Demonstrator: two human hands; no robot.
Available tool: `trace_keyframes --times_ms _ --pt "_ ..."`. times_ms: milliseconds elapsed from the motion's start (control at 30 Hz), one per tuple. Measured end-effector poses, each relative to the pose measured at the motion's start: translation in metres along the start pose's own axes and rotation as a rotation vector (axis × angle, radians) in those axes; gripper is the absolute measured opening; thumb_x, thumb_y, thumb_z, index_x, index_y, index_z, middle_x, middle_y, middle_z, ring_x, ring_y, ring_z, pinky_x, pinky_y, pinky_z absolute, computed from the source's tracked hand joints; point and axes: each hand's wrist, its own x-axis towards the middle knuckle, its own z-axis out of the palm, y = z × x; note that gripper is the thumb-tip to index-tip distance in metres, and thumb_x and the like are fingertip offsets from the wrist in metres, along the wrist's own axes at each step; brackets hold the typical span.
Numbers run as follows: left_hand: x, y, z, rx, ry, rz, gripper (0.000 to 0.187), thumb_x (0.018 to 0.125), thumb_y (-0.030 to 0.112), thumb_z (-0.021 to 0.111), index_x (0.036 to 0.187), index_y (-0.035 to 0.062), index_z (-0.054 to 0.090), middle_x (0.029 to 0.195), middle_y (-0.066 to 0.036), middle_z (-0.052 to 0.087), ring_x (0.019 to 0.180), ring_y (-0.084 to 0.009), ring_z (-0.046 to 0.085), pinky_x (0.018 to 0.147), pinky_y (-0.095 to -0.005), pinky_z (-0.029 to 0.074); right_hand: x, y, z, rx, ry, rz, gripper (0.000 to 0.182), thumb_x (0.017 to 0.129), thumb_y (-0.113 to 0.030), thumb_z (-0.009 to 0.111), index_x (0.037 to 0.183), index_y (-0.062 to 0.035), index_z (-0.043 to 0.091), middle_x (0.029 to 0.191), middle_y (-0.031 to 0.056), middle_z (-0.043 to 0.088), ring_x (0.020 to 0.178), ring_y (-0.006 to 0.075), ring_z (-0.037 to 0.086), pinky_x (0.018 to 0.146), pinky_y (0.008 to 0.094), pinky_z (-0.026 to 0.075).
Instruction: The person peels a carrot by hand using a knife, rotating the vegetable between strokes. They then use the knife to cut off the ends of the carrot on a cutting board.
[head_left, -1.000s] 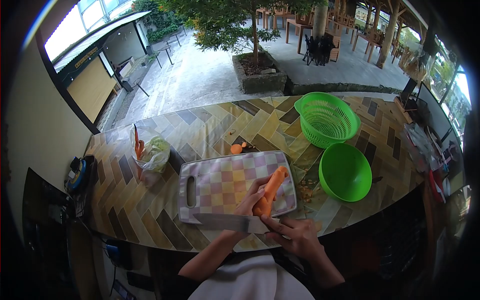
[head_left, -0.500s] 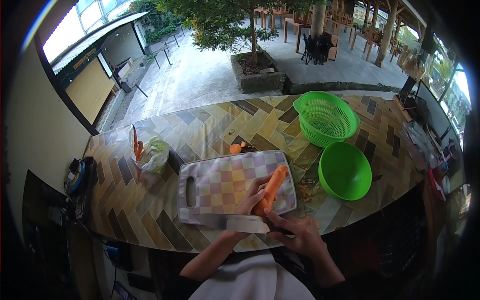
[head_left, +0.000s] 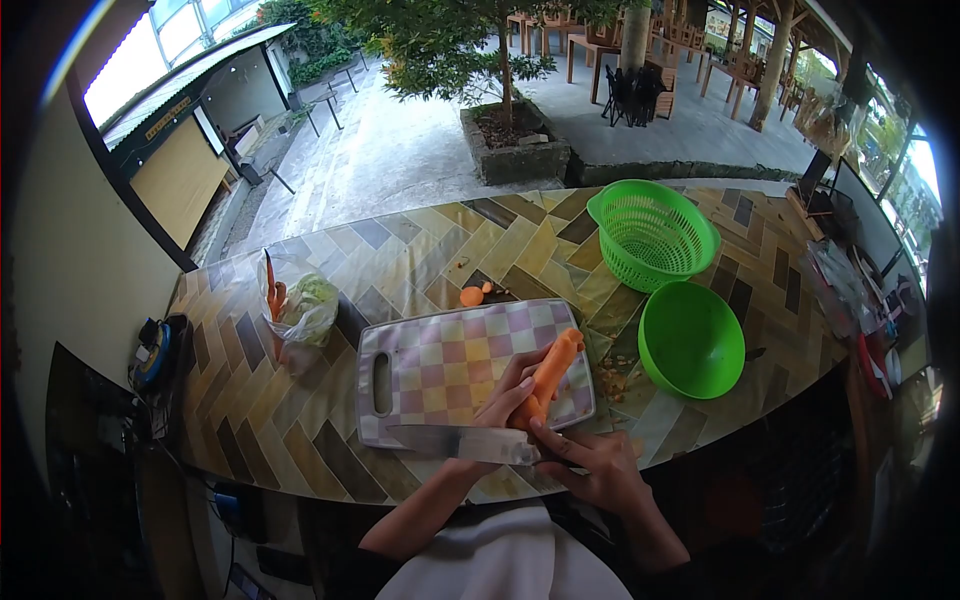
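Observation:
An orange carrot (head_left: 553,372) slants up and to the right over the right part of a checkered cutting board (head_left: 430,372). My left hand (head_left: 508,398) is closed round its lower part. In my right hand (head_left: 600,462) is a wide-bladed knife (head_left: 470,443), its blade pointing left across the board's near edge. The right thumb touches the carrot's lower end, close to the blade. The knife's handle is mostly hidden by my fingers. Cut carrot pieces (head_left: 472,296) lie on the table just beyond the board.
A green colander (head_left: 652,238) and a green bowl (head_left: 691,340) stand to the right of the board. On the left sits a plastic bag (head_left: 306,312) with a pale green vegetable and carrots. Small peelings (head_left: 616,380) are scattered on the patterned table (head_left: 290,440).
The carrot has tipped very slightly, its top shifting a little to the right. Both hands keep nearly the same place and hold.

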Motion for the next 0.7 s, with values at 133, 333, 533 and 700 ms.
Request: trace_keyframes --times_ms 133,333,533,700 --pt "-0.002 0.000 0.002 -0.006 0.011 -0.019 0.056 0.099 0.033 0.037 0.147 0.0039 0.032 0.135 -0.009 0.042 0.104 -0.0155 0.047 0.095 -0.0278 0.038 -0.002 0.002 0.012 -0.101 0.113 -0.027 0.056 0.084 -0.033 0.072 0.137 -0.0255 0.055 0.073 0.0001 0.064 0.055 0.0151 0.060 0.049 0.0326 0.048" --pt "-0.005 -0.001 0.004 -0.047 0.005 0.005 0.060 0.095 0.038 0.045 0.145 0.0070 0.035 0.125 -0.008 0.045 0.101 -0.0133 0.047 0.085 -0.0250 0.043 0.001 0.000 0.004 0.025 0.113 0.001 0.063 0.079 -0.028 0.077 0.138 -0.0221 0.055 0.077 0.0039 0.068 0.060 0.0191 0.064 0.056 0.0322 0.051" --pt "-0.005 0.005 0.002 -0.069 -0.016 0.023 0.059 0.094 0.035 0.044 0.146 0.0070 0.035 0.122 -0.008 0.048 0.096 -0.0130 0.050 0.086 -0.0253 0.044 0.003 -0.004 -0.011 0.214 -0.039 0.082 0.065 0.083 -0.030 0.074 0.143 -0.0216 0.048 0.097 0.0069 0.073 0.076 0.0243 0.071 0.066 0.0346 0.055" --pt "-0.002 0.004 0.006 -0.040 0.005 0.058 0.059 0.094 0.035 0.044 0.145 0.0069 0.036 0.117 -0.009 0.050 0.094 -0.0121 0.051 0.081 -0.0242 0.045 0.003 -0.005 -0.008 0.128 -0.012 0.038 0.063 0.084 -0.032 0.073 0.142 -0.0229 0.050 0.092 0.0054 0.072 0.070 0.0215 0.070 0.061 0.0338 0.054"
